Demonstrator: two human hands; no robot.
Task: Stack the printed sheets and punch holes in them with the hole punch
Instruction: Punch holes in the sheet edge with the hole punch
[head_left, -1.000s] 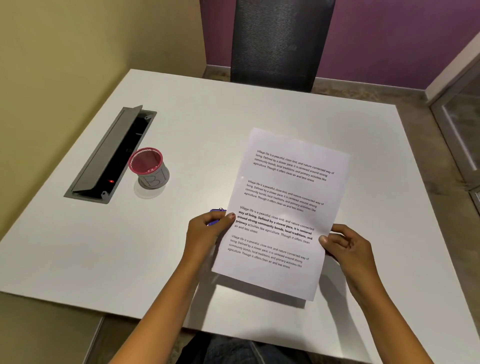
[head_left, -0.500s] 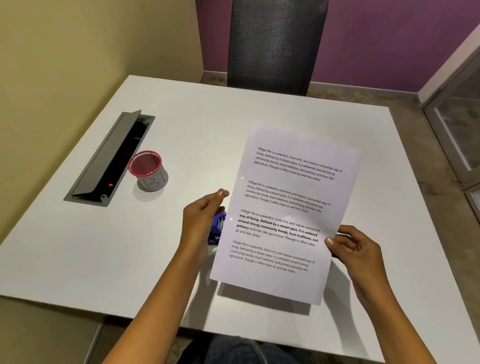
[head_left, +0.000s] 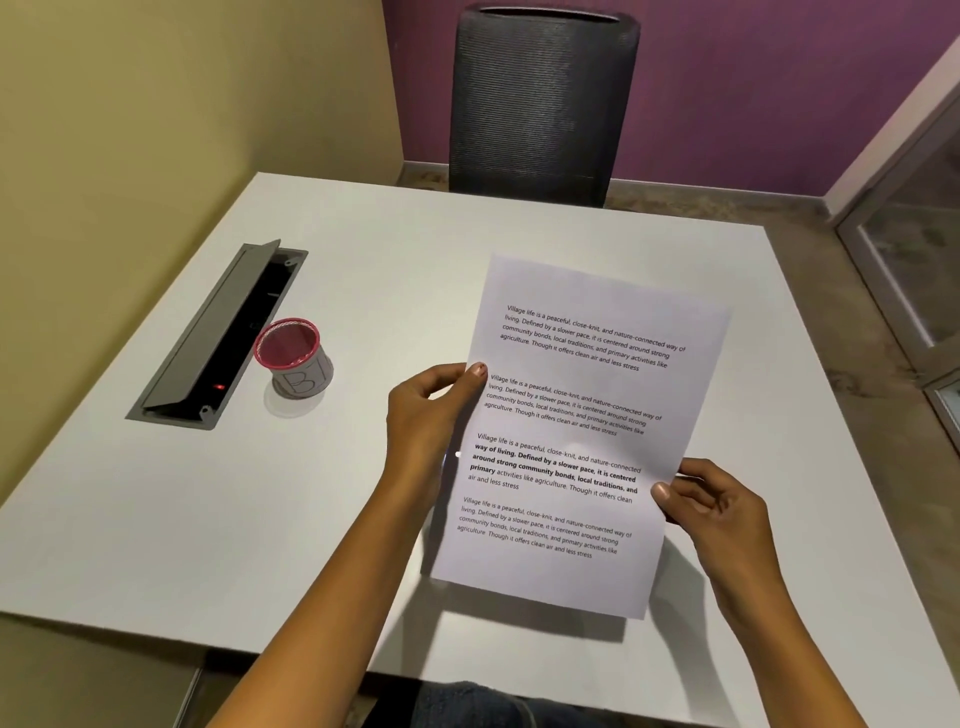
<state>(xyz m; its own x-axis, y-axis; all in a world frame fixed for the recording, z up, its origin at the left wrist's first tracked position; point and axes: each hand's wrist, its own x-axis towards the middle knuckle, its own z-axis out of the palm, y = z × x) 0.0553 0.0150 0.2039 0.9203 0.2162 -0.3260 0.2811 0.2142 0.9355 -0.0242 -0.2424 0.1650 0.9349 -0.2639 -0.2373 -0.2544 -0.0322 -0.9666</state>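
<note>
You're squaring the printed sheets (head_left: 582, 431), lifted above the table (head_left: 363, 270) toward 4 o'clock, left hand (head_left: 431, 415) and right hand (head_left: 711, 509) pinching opposite edges; next, I judge, find the unseen punch.

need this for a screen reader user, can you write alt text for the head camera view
Two bare hands hold printed sheets tilted up above a white table, the left hand on the left edge, the right hand on the right edge. A red-rimmed mesh cup stands beside an open cable box; a dark chair faces the far side.
</note>
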